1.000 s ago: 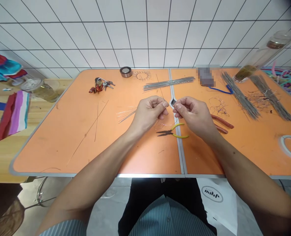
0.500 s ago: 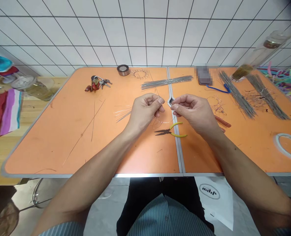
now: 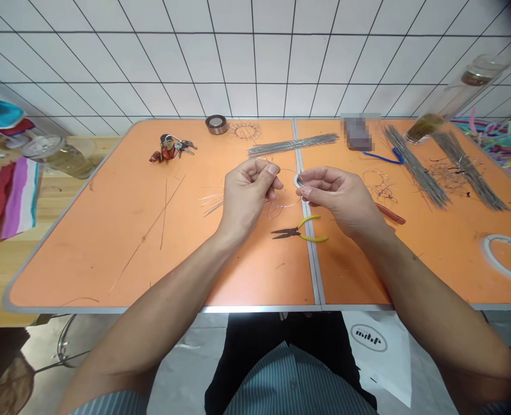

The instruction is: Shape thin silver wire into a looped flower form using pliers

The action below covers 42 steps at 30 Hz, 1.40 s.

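Note:
Above the middle of the orange table, my left hand (image 3: pixel 247 193) is closed in a pinch on a thin wire (image 3: pixel 288 170). The wire curves across the gap to my right hand (image 3: pixel 340 199), whose thumb and forefinger pinch it too. Its ends are hidden by my fingers. Below the gap lie pliers with yellow handles (image 3: pixel 310 238), their dark jaws apart and pointing left. Behind my left wrist, several straight wire pieces (image 3: pixel 212 204) stick out on the table. Red handles (image 3: pixel 391 214) show partly from behind my right hand.
Bundles of grey wire (image 3: pixel 294 144) lie at the back and right. Tape (image 3: pixel 216 124) and keys (image 3: pixel 178 147) sit at the back left. Tangled wire (image 3: pixel 380 185) and a white ring (image 3: pixel 508 257) are on the right. A seam (image 3: pixel 317 276) divides the folding table (image 3: pixel 86 230).
My left hand has shifted slightly left and turned a little, and my right hand has moved slightly left. More of the curved wire between them now shows.

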Available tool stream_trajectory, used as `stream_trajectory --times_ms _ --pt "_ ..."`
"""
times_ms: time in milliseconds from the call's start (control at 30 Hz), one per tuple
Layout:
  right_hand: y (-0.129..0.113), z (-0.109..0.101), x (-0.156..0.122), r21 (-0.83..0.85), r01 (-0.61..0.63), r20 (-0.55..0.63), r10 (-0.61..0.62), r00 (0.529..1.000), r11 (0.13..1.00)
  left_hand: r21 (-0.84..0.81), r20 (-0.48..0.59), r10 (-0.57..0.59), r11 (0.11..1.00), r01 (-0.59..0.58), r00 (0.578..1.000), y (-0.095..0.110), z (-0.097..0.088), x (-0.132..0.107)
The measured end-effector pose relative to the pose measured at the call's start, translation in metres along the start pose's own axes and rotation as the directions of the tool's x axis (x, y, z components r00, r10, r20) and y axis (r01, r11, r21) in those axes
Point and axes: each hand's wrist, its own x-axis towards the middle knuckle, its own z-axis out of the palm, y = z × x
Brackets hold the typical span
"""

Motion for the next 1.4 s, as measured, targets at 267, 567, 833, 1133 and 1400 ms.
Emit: stream_trajectory --times_ms 267,567,833,1133,1400 --pt "0.005 0.002 0.004 0.202 -0.138 0.094 0.121 0.988 0.970 0.025 -0.037 0.039 0.999 -0.038 0.999 0.000 0.001 -0.001" --pt "0.002 -0.003 0.001 0.131 -0.085 0.083 0.075 0.994 0.988 0.057 0.060 -0.004 0.998 0.000 0.998 0.002 0.004 -0.004" --pt "0.005 -0.001 0.003 -0.007 0.002 0.033 -0.002 0.999 1.000 0.048 0.139 -0.078 0.996 0.072 0.987 0.001 0.007 -0.007" --pt "0.002 0.009 0.000 -0.203 0.128 -0.094 -0.150 0.984 0.971 -0.016 0.161 -0.275 0.960 0.281 0.948 -0.007 0.008 -0.006" --pt "0.015 0.011 0.002 -0.484 0.301 -0.081 -0.384 0.920 0.822 -0.059 0.201 -0.303 0.945 0.320 0.932 -0.013 0.007 -0.007"
